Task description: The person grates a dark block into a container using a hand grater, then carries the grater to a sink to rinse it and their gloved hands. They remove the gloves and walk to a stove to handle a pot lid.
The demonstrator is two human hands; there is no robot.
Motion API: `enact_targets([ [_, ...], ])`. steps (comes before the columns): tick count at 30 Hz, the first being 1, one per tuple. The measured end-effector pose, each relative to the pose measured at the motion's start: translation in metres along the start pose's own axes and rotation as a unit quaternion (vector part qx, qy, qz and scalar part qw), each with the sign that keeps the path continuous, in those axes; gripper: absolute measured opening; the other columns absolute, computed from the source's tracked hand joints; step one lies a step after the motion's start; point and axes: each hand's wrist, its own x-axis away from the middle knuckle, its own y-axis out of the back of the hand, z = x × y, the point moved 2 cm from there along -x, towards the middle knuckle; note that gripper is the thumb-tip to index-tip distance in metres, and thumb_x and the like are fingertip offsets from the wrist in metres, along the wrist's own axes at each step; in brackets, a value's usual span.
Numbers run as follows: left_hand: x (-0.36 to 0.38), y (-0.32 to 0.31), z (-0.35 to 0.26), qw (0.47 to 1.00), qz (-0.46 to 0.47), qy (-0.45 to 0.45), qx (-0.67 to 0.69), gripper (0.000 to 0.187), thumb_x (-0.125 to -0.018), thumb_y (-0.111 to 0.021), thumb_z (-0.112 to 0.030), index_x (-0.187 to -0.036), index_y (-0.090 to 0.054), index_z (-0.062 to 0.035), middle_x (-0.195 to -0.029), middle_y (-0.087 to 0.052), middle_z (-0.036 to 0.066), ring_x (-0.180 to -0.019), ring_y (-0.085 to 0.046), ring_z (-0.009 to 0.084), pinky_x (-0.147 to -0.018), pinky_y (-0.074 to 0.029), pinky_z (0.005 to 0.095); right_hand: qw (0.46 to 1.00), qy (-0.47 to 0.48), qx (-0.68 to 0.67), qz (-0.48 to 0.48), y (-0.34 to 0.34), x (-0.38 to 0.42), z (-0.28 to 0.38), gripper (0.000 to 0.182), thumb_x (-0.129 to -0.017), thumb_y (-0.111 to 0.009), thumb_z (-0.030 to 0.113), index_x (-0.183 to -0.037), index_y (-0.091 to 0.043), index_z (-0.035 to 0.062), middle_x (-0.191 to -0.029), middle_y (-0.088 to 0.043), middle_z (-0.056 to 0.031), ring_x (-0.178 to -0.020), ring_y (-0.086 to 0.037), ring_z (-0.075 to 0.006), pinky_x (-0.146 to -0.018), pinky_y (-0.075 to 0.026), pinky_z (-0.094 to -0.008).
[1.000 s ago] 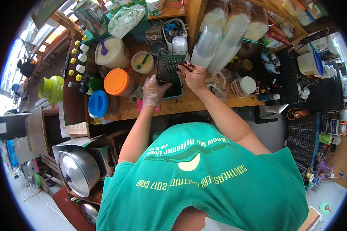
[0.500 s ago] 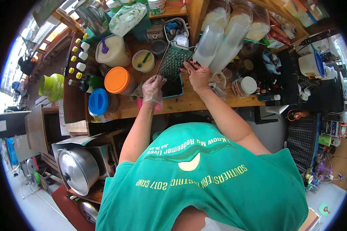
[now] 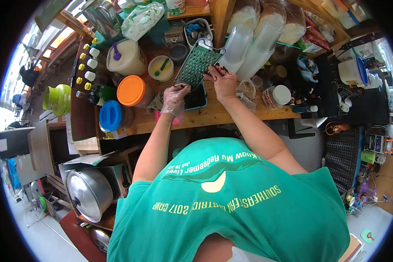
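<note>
A green metal grater (image 3: 198,65) is tilted over a blue-rimmed tray (image 3: 199,101) that holds dark material. My left hand (image 3: 174,99), in a clear plastic glove, has its fingers closed on the grater's lower left edge. On the other side, my right hand (image 3: 222,83) is bent against the grater's right edge, with dark bits on its fingers; what its fingers hold, if anything, is too small to name.
Left of the tray stand an orange-lidded tub (image 3: 131,91), a blue-lidded jar (image 3: 111,115) and a white tub with a purple scoop (image 3: 126,59). Stacked clear cups (image 3: 239,46) and a white-lidded jar (image 3: 281,94) are on the right.
The grater has tilted further, its top swinging right and its lower end left. My left hand now grips its lower edge, slightly right of where it was.
</note>
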Motion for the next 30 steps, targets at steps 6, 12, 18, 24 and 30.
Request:
enact_targets([
  [6, -0.001, -0.01, -0.004, 0.976, 0.047, -0.058, -0.203, 0.017, -0.076, -0.074, -0.008, -0.084, -0.069, 0.0059, -0.085, -0.071, 0.006, -0.074, -0.061, 0.0113, -0.07, -0.047, 0.0263, 1.0, 0.009, -0.007, 0.003, -0.003, 0.002, 0.003, 0.007, -0.085, -0.067, -0.004, -0.088, -0.061, -0.005, -0.091, -0.064, -0.0083, -0.077, -0.064, -0.015, -0.07, -0.063, -0.0332],
  [12, 0.006, -0.013, -0.008, 0.895, 0.08, -0.082, -0.43, 0.03, -0.077, -0.074, -0.011, -0.104, -0.069, 0.0003, -0.091, -0.07, 0.011, -0.083, -0.065, 0.0175, -0.076, -0.049, 0.0289, 0.999, 0.039, 0.017, 0.028, -0.01, 0.007, 0.017, 0.008, -0.085, -0.067, -0.004, -0.09, -0.062, -0.0068, -0.091, -0.065, -0.0092, -0.077, -0.064, -0.0148, -0.07, -0.062, -0.0307],
  [18, 0.027, -0.025, -0.041, 0.808, 0.083, -0.244, -0.529, 0.036, -0.079, -0.07, -0.01, -0.114, -0.065, -0.0023, -0.109, -0.066, 0.02, -0.102, -0.063, 0.0359, -0.089, -0.05, 0.0408, 0.997, 0.061, 0.03, 0.036, -0.007, 0.008, 0.024, 0.008, -0.087, -0.066, -0.003, -0.093, -0.062, -0.0068, -0.092, -0.065, -0.0086, -0.081, -0.063, -0.0141, -0.075, -0.061, -0.0331],
  [24, 0.022, -0.015, -0.014, 0.817, 0.051, -0.2, -0.539, 0.035, -0.079, -0.07, -0.017, -0.111, -0.066, -0.002, -0.101, -0.067, 0.02, -0.095, -0.064, 0.0367, -0.083, -0.052, 0.042, 0.998, 0.056, 0.024, 0.025, -0.005, 0.012, 0.019, 0.009, -0.086, -0.066, -0.004, -0.093, -0.062, -0.0068, -0.091, -0.066, -0.0082, -0.079, -0.064, -0.0139, -0.073, -0.061, -0.0308],
  [30, 0.022, -0.028, -0.022, 0.879, -0.019, -0.153, -0.451, 0.036, -0.078, -0.074, -0.022, -0.106, -0.068, -0.0016, -0.091, -0.069, 0.019, -0.085, -0.069, 0.0303, -0.076, -0.054, 0.038, 0.998, 0.049, 0.013, 0.022, -0.016, 0.013, 0.018, 0.007, -0.086, -0.067, -0.003, -0.09, -0.064, -0.0085, -0.089, -0.067, -0.009, -0.075, -0.065, -0.0141, -0.069, -0.061, -0.0284],
])
